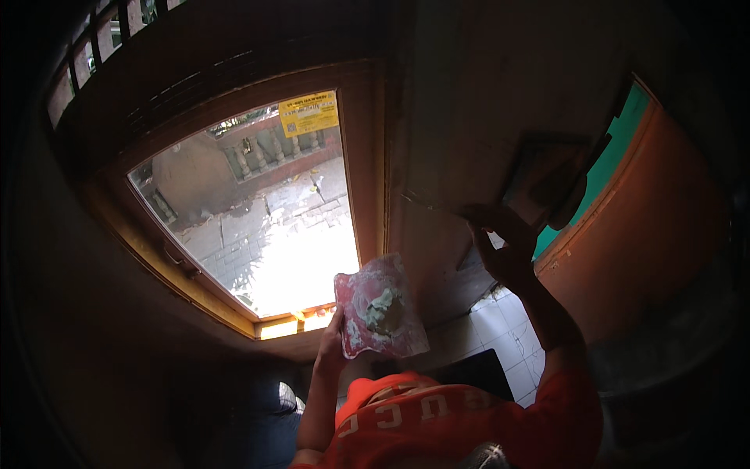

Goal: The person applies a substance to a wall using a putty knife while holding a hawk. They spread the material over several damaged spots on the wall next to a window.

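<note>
My left hand (333, 341) grips the near left edge of a red, smeared board (358, 294). A lump of pale greenish-white paste (383, 310) sits on the middle of it. Up and to the right, my right hand (506, 248) is raised in front of the dark wall, its fingers pinched on the end of a thin tool (426, 204). The tool looks like a slim spatula pointing left, its far end near the wall beside the window frame. Shadow hides its exact shape, and I cannot tell whether it touches the wall.
A wooden-framed window (371, 195) with bright paving outside stands at the left, a yellow sticker (309, 114) on its glass. To the right are a green panel (601, 160) and an orange-brown surface (664, 184). White floor tiles (500, 324) show below.
</note>
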`<state>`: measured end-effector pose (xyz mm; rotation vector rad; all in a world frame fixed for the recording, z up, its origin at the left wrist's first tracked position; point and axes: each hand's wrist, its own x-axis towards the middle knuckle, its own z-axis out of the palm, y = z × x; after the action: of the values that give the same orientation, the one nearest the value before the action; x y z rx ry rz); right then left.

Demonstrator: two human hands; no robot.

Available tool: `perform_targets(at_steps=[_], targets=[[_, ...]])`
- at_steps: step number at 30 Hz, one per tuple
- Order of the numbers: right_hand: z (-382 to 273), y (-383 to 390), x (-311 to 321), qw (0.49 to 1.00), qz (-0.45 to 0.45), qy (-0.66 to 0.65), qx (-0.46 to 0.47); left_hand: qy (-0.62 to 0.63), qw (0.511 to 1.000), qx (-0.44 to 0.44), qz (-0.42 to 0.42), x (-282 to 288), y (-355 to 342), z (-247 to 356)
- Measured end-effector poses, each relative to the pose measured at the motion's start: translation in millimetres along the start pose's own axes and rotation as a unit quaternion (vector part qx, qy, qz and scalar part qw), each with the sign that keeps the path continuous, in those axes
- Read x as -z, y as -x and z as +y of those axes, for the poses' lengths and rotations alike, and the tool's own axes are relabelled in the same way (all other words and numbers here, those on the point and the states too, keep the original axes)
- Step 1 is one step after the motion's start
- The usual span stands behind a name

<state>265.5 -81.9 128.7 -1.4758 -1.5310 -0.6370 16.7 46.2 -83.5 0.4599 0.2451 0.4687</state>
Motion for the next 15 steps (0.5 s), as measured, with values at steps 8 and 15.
perform_targets(at_steps=[8,15], targets=[[2,43,-17,0.892,-0.009,-0.353,-0.283,-0.002,0.999,-0.022,-0.031,-62,-1,37],[1,70,-32,0.975,-0.022,-0.217,-0.045,0.033,0.998,-0.052,-0.02,-80,8,39]])
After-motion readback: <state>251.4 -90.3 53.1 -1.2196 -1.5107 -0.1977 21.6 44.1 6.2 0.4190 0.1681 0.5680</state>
